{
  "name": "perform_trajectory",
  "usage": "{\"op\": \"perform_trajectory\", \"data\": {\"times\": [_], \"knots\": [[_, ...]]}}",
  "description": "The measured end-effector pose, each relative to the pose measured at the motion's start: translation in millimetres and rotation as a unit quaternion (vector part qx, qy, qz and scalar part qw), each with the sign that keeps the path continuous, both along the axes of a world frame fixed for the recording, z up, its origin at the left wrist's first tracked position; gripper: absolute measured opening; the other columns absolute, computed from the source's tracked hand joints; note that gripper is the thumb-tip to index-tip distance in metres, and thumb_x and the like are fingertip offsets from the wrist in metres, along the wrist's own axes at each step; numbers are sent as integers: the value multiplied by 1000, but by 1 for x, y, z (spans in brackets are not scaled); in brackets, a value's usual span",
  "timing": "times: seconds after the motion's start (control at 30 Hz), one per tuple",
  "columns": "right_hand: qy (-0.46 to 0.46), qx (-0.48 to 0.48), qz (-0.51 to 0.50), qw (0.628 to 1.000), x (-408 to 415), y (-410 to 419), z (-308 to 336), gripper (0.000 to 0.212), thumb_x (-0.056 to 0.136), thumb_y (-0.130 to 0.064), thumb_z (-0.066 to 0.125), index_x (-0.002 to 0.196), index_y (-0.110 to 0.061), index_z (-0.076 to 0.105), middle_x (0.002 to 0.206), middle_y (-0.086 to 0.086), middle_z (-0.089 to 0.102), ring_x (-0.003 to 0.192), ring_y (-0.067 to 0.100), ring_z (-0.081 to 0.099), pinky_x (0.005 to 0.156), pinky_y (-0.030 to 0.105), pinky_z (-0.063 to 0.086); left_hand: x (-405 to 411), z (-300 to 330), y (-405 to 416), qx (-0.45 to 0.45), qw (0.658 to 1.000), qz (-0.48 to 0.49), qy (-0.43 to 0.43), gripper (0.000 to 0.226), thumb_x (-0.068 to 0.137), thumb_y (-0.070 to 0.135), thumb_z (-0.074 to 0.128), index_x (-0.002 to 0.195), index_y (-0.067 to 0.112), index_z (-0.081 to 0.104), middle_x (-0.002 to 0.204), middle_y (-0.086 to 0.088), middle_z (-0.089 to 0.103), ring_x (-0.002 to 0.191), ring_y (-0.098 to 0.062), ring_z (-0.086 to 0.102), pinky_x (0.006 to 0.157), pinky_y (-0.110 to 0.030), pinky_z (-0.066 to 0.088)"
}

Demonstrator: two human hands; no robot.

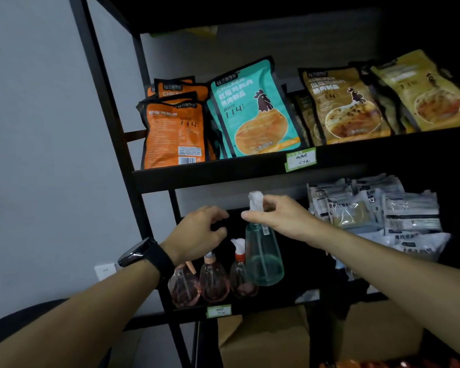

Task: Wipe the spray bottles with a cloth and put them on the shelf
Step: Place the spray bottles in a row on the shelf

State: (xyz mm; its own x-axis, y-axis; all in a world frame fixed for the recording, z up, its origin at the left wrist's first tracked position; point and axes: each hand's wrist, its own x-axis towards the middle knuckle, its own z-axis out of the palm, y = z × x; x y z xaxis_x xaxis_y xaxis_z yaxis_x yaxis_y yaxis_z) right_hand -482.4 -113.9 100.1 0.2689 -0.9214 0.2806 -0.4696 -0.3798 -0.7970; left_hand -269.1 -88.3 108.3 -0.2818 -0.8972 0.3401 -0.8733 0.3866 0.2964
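Observation:
My right hand (282, 219) grips the white spray head of a green see-through spray bottle (263, 258), holding it upright just above the lower shelf (250, 309) of a black rack. Three pinkish spray bottles (214, 282) stand in a row at the shelf's front left, right beside the green one. My left hand (199, 232), with a black watch on the wrist, hovers above the pink bottles with its fingers curled and apart, holding nothing. No cloth is in view.
The upper shelf (223, 171) holds orange, teal and brown food pouches (252, 110). Grey-white packets (383, 211) are piled on the right of the lower shelf. Cardboard boxes (271, 341) sit below. A grey wall with a socket (105, 270) is on the left.

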Motion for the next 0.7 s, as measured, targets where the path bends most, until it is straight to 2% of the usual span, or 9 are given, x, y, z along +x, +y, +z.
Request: {"op": "perform_trajectory", "data": {"times": [0.23, 0.33, 0.53, 0.63, 0.7], "knots": [[6, 17, -28, 999, -20, -21, -26, 37, 78, -58, 70, 98, -27, 67, 104, -11, 67, 97, 5, 62, 89, 31, 51, -12, -19, -22, 24, 1000, -11, 5, 39, 97, 22, 58, 135, 20, 55, 134, 2, 57, 123, -10, 53, 96, -16, 38], [7, 27, -31, 999, -25, -34, -40, 43, 79, -58, 69, 107, -26, 66, 109, -11, 65, 101, 5, 61, 91, 32, 50, -14, -27, -34, 27, 1000, -11, 12, 38, 96, 21, 58, 135, 19, 56, 133, 1, 58, 123, -10, 53, 94, -15, 36], [-7, 47, -52, 998, -28, -56, -73, 43, 82, -51, 69, 117, -27, 61, 108, -12, 63, 97, 1, 58, 74, 18, 44, -13, -47, -57, 35, 999, -7, 19, 37, 98, 21, 57, 135, 18, 56, 133, 2, 57, 124, -9, 52, 91, -13, 34], [-13, 61, -62, 996, -27, -72, -95, 45, 82, -50, 70, 119, -25, 61, 111, -10, 64, 102, 7, 61, 85, 27, 49, -12, -57, -69, 38, 999, -3, 29, 36, 97, 20, 57, 133, 18, 57, 132, 2, 58, 123, -10, 53, 92, -13, 34], [-20, 74, -71, 995, -28, -82, -109, 48, 81, -50, 70, 120, -24, 61, 112, -10, 65, 104, 8, 61, 88, 28, 49, -11, -65, -75, 40, 999, -4, 33, 35, 97, 20, 57, 132, 19, 58, 131, 2, 58, 122, -9, 53, 92, -13, 33]]}}
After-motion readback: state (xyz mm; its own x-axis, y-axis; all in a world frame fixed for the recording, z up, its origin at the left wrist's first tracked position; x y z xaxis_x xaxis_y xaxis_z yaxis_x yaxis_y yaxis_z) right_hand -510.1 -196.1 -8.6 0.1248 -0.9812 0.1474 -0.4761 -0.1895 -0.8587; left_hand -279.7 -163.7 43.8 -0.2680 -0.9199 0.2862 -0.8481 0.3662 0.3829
